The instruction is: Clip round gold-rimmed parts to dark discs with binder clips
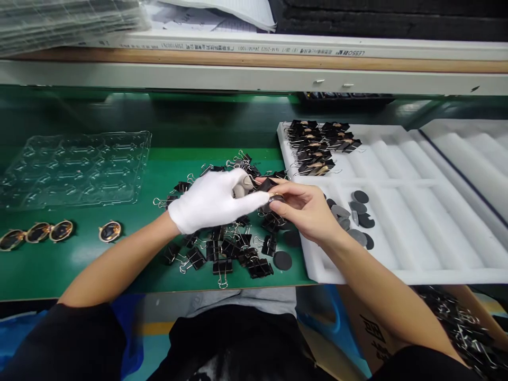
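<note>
My left hand, in a white glove, is closed around a black binder clip above the middle of the green table. My bare right hand meets it there, pinching a small round gold-rimmed piece between thumb and fingers. The clip is at the upper edge of this piece; my fingers cover much of both, and whether the jaws are around it I cannot tell. Beneath and around my hands lies a loose heap of binder clips. A dark round disc lies just right of the heap.
At right, a white foam tray carries clipped pieces and several grey discs. Gold-rimmed round pieces and a clear plastic tray lie left. A shelf edge crosses behind; a carton of clips stands lower right.
</note>
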